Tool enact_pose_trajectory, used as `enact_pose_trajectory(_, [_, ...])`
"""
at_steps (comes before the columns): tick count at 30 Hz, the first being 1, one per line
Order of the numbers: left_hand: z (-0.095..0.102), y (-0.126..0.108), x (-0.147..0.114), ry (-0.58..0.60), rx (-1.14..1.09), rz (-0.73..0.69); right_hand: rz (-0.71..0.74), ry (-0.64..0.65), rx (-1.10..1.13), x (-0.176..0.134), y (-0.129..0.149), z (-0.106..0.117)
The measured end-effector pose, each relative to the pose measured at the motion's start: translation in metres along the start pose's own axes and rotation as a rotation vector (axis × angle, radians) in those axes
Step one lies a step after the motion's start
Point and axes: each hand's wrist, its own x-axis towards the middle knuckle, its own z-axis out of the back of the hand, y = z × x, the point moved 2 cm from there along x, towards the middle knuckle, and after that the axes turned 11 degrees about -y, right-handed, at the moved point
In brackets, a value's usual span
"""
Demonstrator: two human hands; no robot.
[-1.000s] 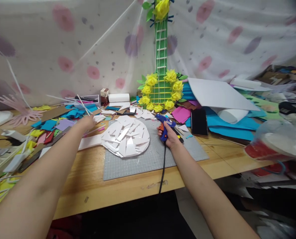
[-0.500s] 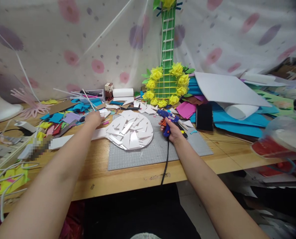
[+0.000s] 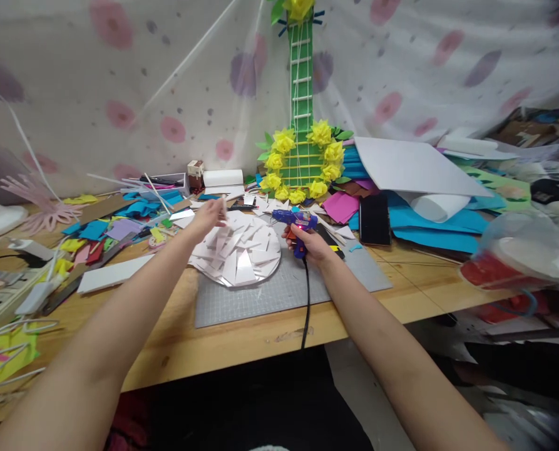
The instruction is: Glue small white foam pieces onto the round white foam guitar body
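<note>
My right hand (image 3: 310, 244) is wrapped round the grip of a blue hot glue gun (image 3: 298, 219) with an orange trigger, its nozzle pointing left. My left hand (image 3: 208, 220) is pinched on a small white piece of board (image 3: 224, 208), blurred by motion, above the left part of a round white disc (image 3: 255, 266). Overlapping white board scraps cover the disc, which lies on a grey cutting mat (image 3: 241, 308). From the disc a white neck strip (image 3: 114, 274) extends left, partly hidden by my left forearm.
A green paper guitar (image 3: 302, 94) with yellow flowers stands against the curtain. Coloured paper scraps (image 3: 124, 227) lie left, with a power strip (image 3: 7, 299). A black phone (image 3: 374, 220), blue sheets (image 3: 439, 228) and a plastic tub (image 3: 504, 269) are on the right.
My left hand has moved right from the scraps at the back to over the disc, now with a white piece. The glue gun stays in my right hand, and the view has shifted slightly.
</note>
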Motion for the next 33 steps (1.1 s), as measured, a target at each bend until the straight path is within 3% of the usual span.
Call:
enact_pose_trajectory(3, [-0.036, -0.002, -0.009, 0.228, -0.356, 0.231, 0.016, 0.030, -0.058, -0.003, 0.009, -0.007])
enact_pose_trajectory(6, [-0.049, -0.001, -0.015, 0.336, -0.500, 0.375, 0.051, 0.031, -0.124, -0.003, 0.017, -0.012])
enact_pose_trajectory(11, [-0.042, -0.006, -0.026, 0.414, -0.566, 0.465, 0.087, 0.039, -0.166, -0.001, 0.023, -0.022])
enact_pose_trajectory(20, [-0.027, -0.004, -0.031, 0.454, -0.561, 0.431, 0.088, 0.086, -0.178, 0.000, 0.025, -0.043])
enact_pose_trajectory(33, [-0.024, -0.005, -0.034, 0.464, -0.649, 0.508, 0.072, -0.039, -0.264, 0.008, 0.027, -0.037])
